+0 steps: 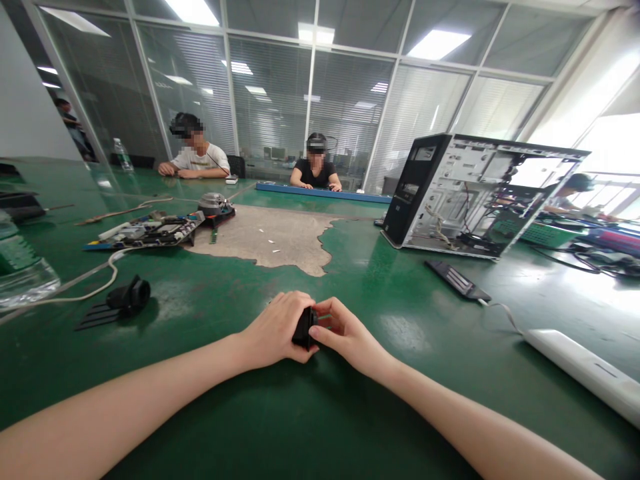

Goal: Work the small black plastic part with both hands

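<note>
A small black object (303,328) is held upright just above or on the green table (225,413), near the middle of the view. My left hand (280,325) wraps round its left side and top. On its right side, the thumb and fingers of my right hand (350,333) grip the same object. The hands meet at their fingertips, and much of the object is hidden between them. To the left lies a black part with a round end and flat prongs (131,297).
An open computer case (445,193) stands at the back right. Before it lie a black slotted piece (457,280) and a white power strip (583,367). Circuit boards (150,230) and a water bottle (23,267) are on the left. Two people sit across the table.
</note>
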The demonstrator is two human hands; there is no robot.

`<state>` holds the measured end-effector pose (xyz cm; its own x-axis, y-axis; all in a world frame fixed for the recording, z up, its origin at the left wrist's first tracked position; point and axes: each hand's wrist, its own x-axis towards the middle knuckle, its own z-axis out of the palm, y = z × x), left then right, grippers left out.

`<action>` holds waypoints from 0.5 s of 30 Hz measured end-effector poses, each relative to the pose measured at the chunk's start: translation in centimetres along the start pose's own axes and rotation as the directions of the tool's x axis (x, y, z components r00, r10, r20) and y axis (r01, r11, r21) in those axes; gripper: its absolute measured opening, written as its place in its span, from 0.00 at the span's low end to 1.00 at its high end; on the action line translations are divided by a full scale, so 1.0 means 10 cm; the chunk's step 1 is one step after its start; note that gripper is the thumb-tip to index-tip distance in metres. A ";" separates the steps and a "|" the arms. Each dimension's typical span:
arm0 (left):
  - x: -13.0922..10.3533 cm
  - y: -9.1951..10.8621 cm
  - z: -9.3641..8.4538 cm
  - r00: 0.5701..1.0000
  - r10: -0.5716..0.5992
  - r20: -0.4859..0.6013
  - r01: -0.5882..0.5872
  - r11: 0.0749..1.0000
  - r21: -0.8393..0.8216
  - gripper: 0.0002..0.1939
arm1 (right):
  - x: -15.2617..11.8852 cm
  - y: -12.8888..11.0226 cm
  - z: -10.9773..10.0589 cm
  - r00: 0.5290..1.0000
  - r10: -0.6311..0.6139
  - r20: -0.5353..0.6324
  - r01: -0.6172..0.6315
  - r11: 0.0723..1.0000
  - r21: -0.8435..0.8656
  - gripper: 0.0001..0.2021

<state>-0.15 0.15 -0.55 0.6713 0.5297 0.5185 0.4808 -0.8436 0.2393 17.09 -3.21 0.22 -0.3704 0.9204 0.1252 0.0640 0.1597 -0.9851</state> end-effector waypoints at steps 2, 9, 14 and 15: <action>0.00 0.00 0.00 1.000 0.000 0.002 0.000 1.000 0.002 0.27 | -0.01 0.00 -0.01 0.999 -0.028 0.035 0.027 0.999 0.032 0.16; 0.00 0.01 -0.01 1.000 0.006 -0.004 -0.006 1.000 0.002 0.27 | -0.02 -0.06 0.01 0.999 -0.029 -0.014 0.029 0.999 0.045 0.13; 0.01 0.00 0.00 1.000 0.000 -0.005 0.000 1.000 -0.006 0.27 | 0.01 -0.03 0.01 0.999 -0.019 -0.043 0.019 1.000 -0.010 0.14; 0.00 0.00 0.01 1.000 0.002 -0.007 -0.002 1.000 -0.004 0.27 | 0.01 -0.02 0.00 1.000 -0.009 -0.029 0.009 1.000 -0.011 0.14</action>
<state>-0.09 0.19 -0.58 0.6683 0.5274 0.5247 0.4769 -0.8450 0.2419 17.02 -3.19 0.45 -0.3435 0.9291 0.1374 0.0710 0.1716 -0.9826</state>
